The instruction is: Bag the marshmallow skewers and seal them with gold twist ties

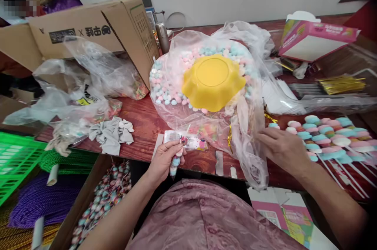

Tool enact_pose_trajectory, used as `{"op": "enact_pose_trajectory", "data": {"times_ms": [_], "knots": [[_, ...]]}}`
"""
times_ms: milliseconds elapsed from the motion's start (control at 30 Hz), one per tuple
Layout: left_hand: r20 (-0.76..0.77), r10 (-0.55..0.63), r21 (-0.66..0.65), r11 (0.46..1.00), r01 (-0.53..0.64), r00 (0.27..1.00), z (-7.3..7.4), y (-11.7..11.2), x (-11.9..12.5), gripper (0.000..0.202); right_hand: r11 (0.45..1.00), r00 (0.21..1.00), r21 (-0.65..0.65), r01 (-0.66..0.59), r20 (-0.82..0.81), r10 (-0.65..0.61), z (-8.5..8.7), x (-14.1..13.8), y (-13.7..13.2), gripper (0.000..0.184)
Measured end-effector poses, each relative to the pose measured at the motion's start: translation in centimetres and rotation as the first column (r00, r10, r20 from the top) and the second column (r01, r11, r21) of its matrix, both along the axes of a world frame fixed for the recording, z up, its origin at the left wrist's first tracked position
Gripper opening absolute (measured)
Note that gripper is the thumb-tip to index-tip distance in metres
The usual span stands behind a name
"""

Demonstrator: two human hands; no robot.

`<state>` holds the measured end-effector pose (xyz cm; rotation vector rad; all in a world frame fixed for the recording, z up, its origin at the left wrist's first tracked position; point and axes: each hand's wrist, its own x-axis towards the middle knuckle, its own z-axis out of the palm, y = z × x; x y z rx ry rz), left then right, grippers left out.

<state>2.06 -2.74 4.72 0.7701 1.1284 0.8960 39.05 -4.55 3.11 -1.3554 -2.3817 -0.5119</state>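
Note:
My left hand is closed around a marshmallow stick, its blue and white pieces hanging below the fingers. A thin white stick end pokes up above the thumb. Just behind that hand, a printed clear wrapper lies on the table. My right hand reaches over the table with fingers stretched out, beside a crumpled clear plastic bag. Gold twist ties lie just beyond its fingers. To its right are rows of finished-looking marshmallow sticks in pink, blue and white.
A yellow wavy-edged bowl sits upside down on a large bag of loose marshmallows. A cardboard box and grey cloth are left. Below stand a green basket and a box of wrapped marshmallows.

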Motion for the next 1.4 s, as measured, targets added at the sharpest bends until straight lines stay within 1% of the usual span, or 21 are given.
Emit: {"op": "enact_pose_trajectory", "data": {"times_ms": [67, 133, 200, 233, 267, 300, 367, 400, 467, 533, 633, 700, 833, 900, 1033, 1133, 1200, 1267, 1300, 1333, 1400], "knots": [[-0.016, -0.022, -0.015, 1.0, 0.022, 1.0, -0.3, -0.5, 0.1, 0.029, 0.989, 0.988, 0.104, 0.109, -0.119, -0.096, 0.9, 0.5, -0.1, 0.018], [-0.035, -0.065, -0.016, 0.998, 0.064, 0.997, -0.7, -0.7, 0.7, 0.031, 0.972, 0.935, 0.11, 0.206, -0.316, -0.163, 2.2, -0.4, -0.4, 0.016], [-0.049, -0.117, 0.007, 0.993, 0.117, 0.992, -0.9, -0.8, 1.8, 0.032, 0.967, 0.794, 0.03, 0.254, -0.577, -0.19, 3.6, -3.1, -1.1, 0.016], [-0.056, -0.149, 0.028, 0.988, 0.151, 0.987, -1.0, -0.8, 2.3, 0.032, 0.965, 0.683, -0.005, 0.263, -0.706, -0.19, 4.0, -5.0, -1.5, 0.021], [-0.066, -0.178, 0.06, 0.981, 0.182, 0.982, -1.0, -0.7, 2.8, 0.032, 0.979, 0.592, -0.035, 0.203, -0.792, -0.151, 4.3, -7.1, -1.9, 0.026], [-0.082, -0.204, 0.106, 0.971, 0.212, 0.976, -1.0, -0.7, 3.3, 0.032, 0.996, 0.573, -0.04, 0.079, -0.816, -0.078, 4.3, -9.3, -2.1, 0.027], [-0.136, -0.235, 0.227, 0.938, 0.261, 0.962, -0.9, -0.6, 4.0, 0.03, 0.986, 0.593, -0.095, -0.136, -0.805, 0.004, 3.5, -13.3, -2.4, 0.028], [-0.17, -0.237, 0.29, 0.916, 0.278, 0.957, -0.9, -0.5, 4.2, 0.029, 0.977, 0.584, -0.109, -0.182, -0.812, 0.019, 2.9, -14.8, -2.4, 0.028], [-0.235, -0.238, 0.381, 0.869, 0.314, 0.943, -0.8, -0.5, 4.2, 0.027, 0.972, 0.575, -0.119, -0.203, -0.818, 0.02, 1.6, -16.8, -2.1, 0.028], [-0.281, -0.241, 0.422, 0.839, 0.345, 0.929, -0.6, -0.5, 4.0, 0.027, 0.975, 0.586, -0.114, -0.192, -0.81, 0.02, 0.9, -17.5, -1.8, 0.028], [-0.311, -0.228, 0.435, 0.829, 0.352, 0.923, -0.3, -0.4, 3.6, 0.026, 0.952, 0.588, -0.182, -0.246, -0.809, -0.003, 0.9, -17.7, -1.7, 0.029], [-0.295, -0.216, 0.436, 0.836, 0.333, 0.931, -0.2, -0.4, 3.5, 0.026, 0.917, 0.516, -0.256, -0.306, -0.854, -0.066, 1.3, -17.8, -1.9, 0.028], [-0.261, -0.226, 0.449, 0.833, 0.325, 0.939, 0.0, -0.3, 3.4, 0.026, 0.872, 0.254, -0.352, -0.34, -0.927, -0.276, 1.1, -18.3, -1.9, 0.025], [-0.269, -0.234, 0.443, 0.831, 0.336, 0.934, -0.2, -0.4, 3.2, 0.025, 0.851, 0.191, -0.399, -0.341, -0.916, -0.353, 0.6, -18.4, -1.7, 0.021], [-0.252, -0.268, 0.427, 0.832, 0.355, 0.93, -0.8, -0.6, 2.7, 0.024, 0.849, 0.214, -0.42, -0.319, -0.905, -0.367, -0.2, -18.5, -1.6, 0.02], [-0.122, -0.268, 0.324, 0.899, 0.294, 0.956, -1.2, -0.7, 2.7, 0.032, 0.875, 0.311, -0.409, -0.261, -0.893, -0.325, -0.6, -18.7, -2.0, 0.028], [-0.013, -0.249, 0.207, 0.947, 0.247, 0.968, -1.3, -0.7, 2.9, 0.034, 0.916, 0.379, -0.351, -0.197, -0.889, -0.259, -0.9, -18.9, -2.4, 0.036], [0.06, -0.216, 0.111, 0.972, 0.208, 0.975, -1.2, -0.8, 3.2, 0.035, 0.956, 0.378, -0.256, -0.143, -0.907, -0.186, -1.1, -19.1, -2.8, 0.045], [0.078, -0.2, 0.088, 0.977, 0.193, 0.977, -1.0, -0.9, 3.3, 0.035, 0.967, 0.329, -0.222, -0.125, -0.929, -0.171, -1.1, -19.2, -3.0, 0.046], [0.081, -0.193, 0.086, 0.979, 0.186, 0.978, -0.8, -1.0, 3.4, 0.035, 0.968, 0.248, -0.221, -0.117, -0.951, -0.187, -1.2, -19.4, -3.2, 0.044], [0.044, -0.2, 0.144, 0.971, 0.192, 0.979, -0.4, -1.1, 3.6, 0.036, 0.935, 0.023, -0.308, -0.176, -0.951, -0.308, -1.1, -19.5, -3.3, 0.033]]}}
